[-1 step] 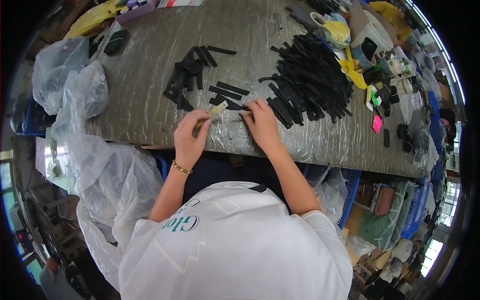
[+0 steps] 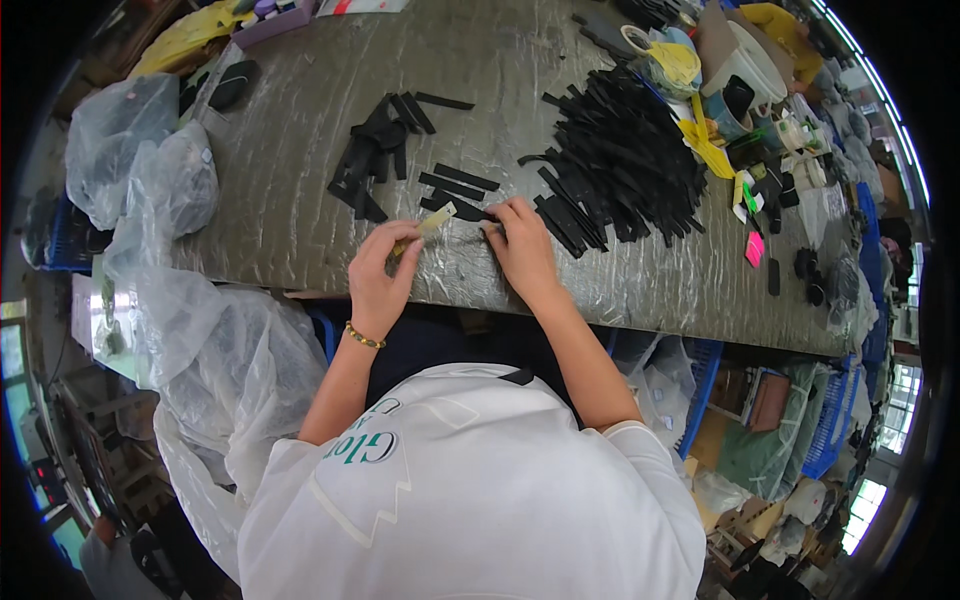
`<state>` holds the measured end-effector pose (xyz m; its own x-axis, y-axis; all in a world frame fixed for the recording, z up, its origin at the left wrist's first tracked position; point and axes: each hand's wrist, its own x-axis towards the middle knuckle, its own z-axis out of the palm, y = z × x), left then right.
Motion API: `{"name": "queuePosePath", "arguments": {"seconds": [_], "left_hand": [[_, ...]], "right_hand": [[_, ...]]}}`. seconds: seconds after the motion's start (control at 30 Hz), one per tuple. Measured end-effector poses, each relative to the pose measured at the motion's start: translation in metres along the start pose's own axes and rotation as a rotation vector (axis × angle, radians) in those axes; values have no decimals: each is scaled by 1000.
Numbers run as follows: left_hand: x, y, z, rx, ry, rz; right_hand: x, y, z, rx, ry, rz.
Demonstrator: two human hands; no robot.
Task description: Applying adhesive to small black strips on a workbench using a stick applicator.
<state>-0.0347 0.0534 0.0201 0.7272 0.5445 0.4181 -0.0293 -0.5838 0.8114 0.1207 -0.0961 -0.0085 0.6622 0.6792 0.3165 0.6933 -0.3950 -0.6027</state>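
My left hand (image 2: 383, 262) is closed on a short, pale yellow ruler-like strip (image 2: 437, 219), its far end tilted up to the right. The fingers of my right hand (image 2: 521, 247) pinch the right end of a black strip (image 2: 458, 208) lying by the table's near edge. The yellow piece reaches over the left part of that strip. Just beyond it lie two more black strips, one (image 2: 452, 186) nearer and one (image 2: 467, 177) farther. To the left is a loose heap of black strips (image 2: 372, 150). A much larger pile of black strips (image 2: 625, 150) spreads to the right of my hands.
The table (image 2: 290, 190) has a wrinkled, shiny covering. Clear plastic bags (image 2: 175, 170) sit at its left edge, beside a black pouch (image 2: 234, 84). At the right stand a blue-grey cup (image 2: 725, 115), a yellow strip (image 2: 708, 148) and a pink tag (image 2: 754, 249). Blue crates (image 2: 699, 395) stand below.
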Motion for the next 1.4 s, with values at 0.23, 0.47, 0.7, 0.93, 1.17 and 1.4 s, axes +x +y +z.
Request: {"name": "queuePosePath", "arguments": {"seconds": [0.23, 0.47, 0.7, 0.93, 1.17, 1.4], "left_hand": [[4, 7, 1, -33, 33, -33], [-2, 7, 20, 78, -324, 200], [-7, 3, 37, 36, -423, 251], [-16, 2, 44, 42, -459, 206], [-17, 4, 50, 45, -434, 256], [-16, 8, 56, 53, -470, 245]], "right_hand": [[-9, 5, -12, -91, 159, -174], [-57, 17, -47, -150, -10, -387], [-69, 2, -50, -23, -21, -145], [-81, -7, -33, -29, 105, 133], [-84, -12, -31, 183, 110, 323], [-78, -10, -44, 194, 107, 286]]}}
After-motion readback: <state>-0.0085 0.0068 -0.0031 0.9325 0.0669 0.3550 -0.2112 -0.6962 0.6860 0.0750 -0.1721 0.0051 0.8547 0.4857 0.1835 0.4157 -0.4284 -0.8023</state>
